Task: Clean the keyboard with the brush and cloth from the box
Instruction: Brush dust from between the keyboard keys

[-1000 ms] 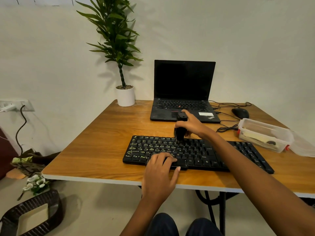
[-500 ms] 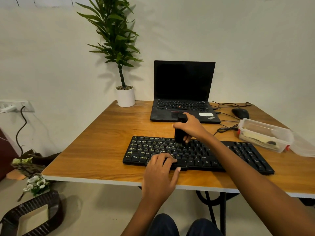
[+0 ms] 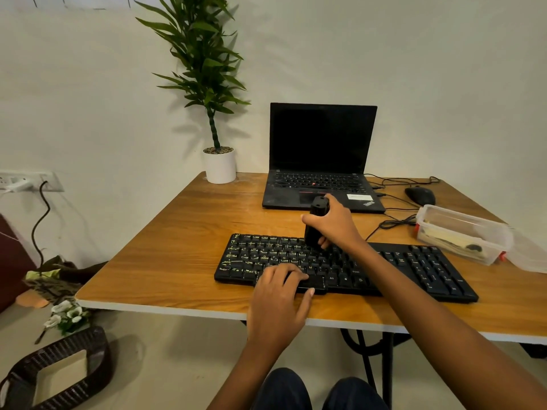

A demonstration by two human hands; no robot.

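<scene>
A black keyboard (image 3: 420, 267) lies near the front edge of the wooden table (image 3: 177, 255). My right hand (image 3: 334, 224) grips a black brush (image 3: 316, 223) held upright, its lower end touching the keyboard's upper key rows near the middle. My left hand (image 3: 281, 300) presses on the keyboard's front edge around the space bar, fingers bent over the keys. A clear plastic box (image 3: 461, 233) stands at the right, with a pale cloth and a small dark item inside.
An open black laptop (image 3: 322, 161) sits behind the keyboard. A black mouse (image 3: 420, 195) and loose cables (image 3: 396, 220) lie at the back right. A potted plant (image 3: 219, 164) stands at the back left. The box's clear lid (image 3: 529, 255) lies beside it.
My right hand has shifted the brush slightly left and toward me along the upper key rows. My left hand has stayed on the keyboard's front edge.
</scene>
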